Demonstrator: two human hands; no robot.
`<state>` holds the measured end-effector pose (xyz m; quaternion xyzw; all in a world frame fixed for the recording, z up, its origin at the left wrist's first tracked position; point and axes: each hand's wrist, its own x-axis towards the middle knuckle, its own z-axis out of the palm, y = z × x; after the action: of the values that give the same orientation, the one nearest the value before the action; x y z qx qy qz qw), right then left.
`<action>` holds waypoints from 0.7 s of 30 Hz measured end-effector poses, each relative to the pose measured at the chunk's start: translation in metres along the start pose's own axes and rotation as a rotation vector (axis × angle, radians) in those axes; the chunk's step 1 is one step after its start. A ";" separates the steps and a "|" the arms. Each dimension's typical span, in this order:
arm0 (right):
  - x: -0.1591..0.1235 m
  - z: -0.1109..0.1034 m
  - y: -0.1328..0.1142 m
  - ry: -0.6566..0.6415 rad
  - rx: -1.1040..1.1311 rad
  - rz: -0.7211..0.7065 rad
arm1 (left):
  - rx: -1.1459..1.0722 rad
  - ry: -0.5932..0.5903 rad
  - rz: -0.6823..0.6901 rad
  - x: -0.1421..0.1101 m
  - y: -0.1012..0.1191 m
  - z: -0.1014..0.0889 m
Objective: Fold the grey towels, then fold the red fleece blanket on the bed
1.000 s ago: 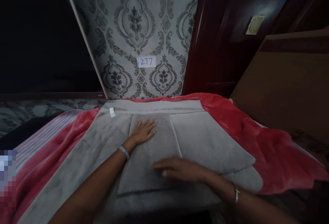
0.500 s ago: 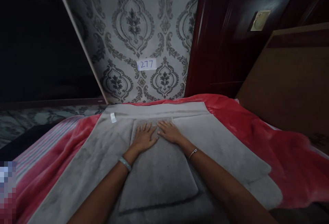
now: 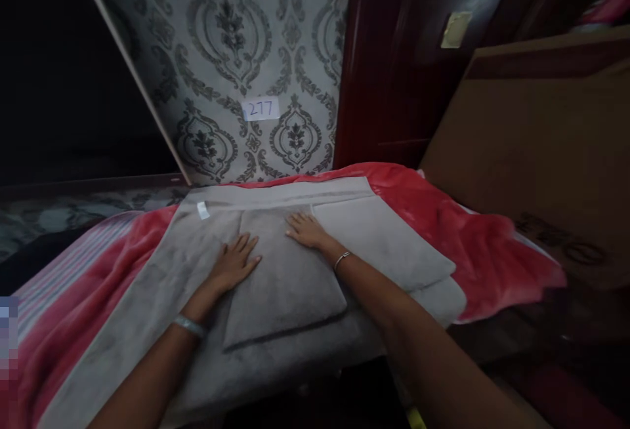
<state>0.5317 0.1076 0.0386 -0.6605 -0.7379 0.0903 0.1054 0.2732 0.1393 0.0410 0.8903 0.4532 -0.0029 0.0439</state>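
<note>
Grey plush fabric (image 3: 132,324): one, spread over the red blanket, its far edge near the wall, near edge hanging down.
Red blanket (image 3: 472,252): one, showing past both sides.
Grey panel (image 3: 290,275): one, lying central on the fabric; room for sideways movement on its left.
Hands: two, palms down, fingers spread, gripping nothing; left (image 3: 235,263) across panel's left edge, right (image 3: 306,229) near its far-right corner, seemingly keeping layers flat.
</note>
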 end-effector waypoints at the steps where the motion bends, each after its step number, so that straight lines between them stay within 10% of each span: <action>1: -0.011 -0.001 -0.003 0.000 -0.001 -0.003 | 0.021 -0.003 -0.004 -0.005 -0.001 -0.001; 7: -0.114 0.007 -0.014 -0.021 -0.001 -0.076 | 0.158 -0.033 -0.015 -0.021 0.029 -0.012; 13: -0.231 0.032 -0.001 0.185 0.234 0.010 | 0.017 -0.090 0.249 -0.043 0.120 0.004; 21: -0.299 0.045 0.072 1.089 0.980 0.567 | -0.099 0.143 0.413 -0.065 0.176 0.048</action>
<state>0.6192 -0.1809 -0.0352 -0.6532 -0.2619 0.0924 0.7044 0.3793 -0.0199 0.0095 0.9590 0.2626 0.0914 0.0549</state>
